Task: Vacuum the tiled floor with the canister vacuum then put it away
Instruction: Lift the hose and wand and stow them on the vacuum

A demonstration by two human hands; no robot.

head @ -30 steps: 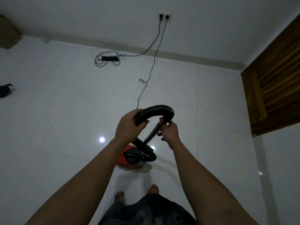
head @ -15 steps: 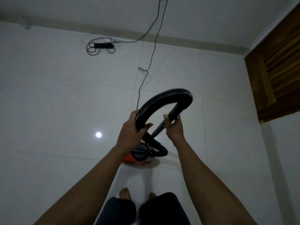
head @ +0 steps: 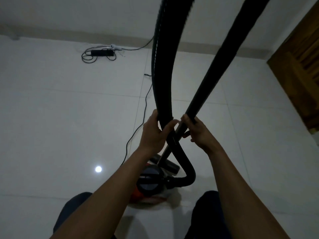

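Left hand (head: pixel 153 133) is gripping the hose (head: pixel 162 75), right hand (head: pixel 198 133) is clasping the wand (head: pixel 215 69) just beside it. The canister vacuum (head: pixel 150 183) is sitting on the tiled floor (head: pixel 51 118), toward its near edge. Probably setting up to vacuum: next, swinging the wand down.

Black hose (head: pixel 162 66), black wand (head: pixel 215 75), orange and black canister vacuum (head: pixel 150 180), white tiled floor (head: pixel 51 118), brown, perhaps slatted, wooden panel (head: pixel 296 75)

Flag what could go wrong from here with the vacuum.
The hose, gripped by the left hand, loops up out of view while fixed to the canister; pulling higher may tip it. The power cord trails across the tiles toward the canister; it could snag or trip someone.
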